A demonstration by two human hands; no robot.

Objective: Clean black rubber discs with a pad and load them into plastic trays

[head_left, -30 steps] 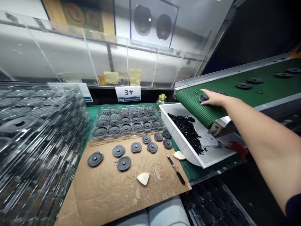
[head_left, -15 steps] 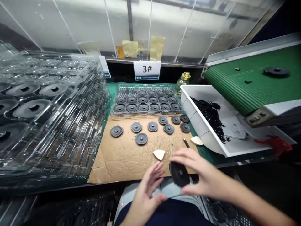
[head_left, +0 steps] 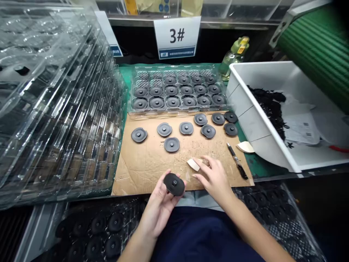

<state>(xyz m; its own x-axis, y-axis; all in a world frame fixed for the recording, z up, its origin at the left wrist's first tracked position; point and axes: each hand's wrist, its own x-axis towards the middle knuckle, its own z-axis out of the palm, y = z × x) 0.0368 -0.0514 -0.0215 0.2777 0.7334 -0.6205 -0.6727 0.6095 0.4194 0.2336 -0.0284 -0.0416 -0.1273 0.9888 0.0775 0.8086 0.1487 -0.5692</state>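
green tabletop [head_left: 253,165] carries a tall stack of clear trays [head_left: 79,120] at left, a white bin [head_left: 252,120] at right and a brown cardboard sheet [head_left: 147,169] between them. at the sheet's near edge, the left hand [head_left: 160,205] has its grip pinching a black disc [head_left: 174,187] by the rim. the right hand [head_left: 216,178] has its grip spread, one finger reaching over a pale wedge [head_left: 192,165] on the cardboard.

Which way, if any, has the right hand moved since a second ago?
Yes: the right hand moved leftward, away from the green conveyor, to the nearer white wedge.
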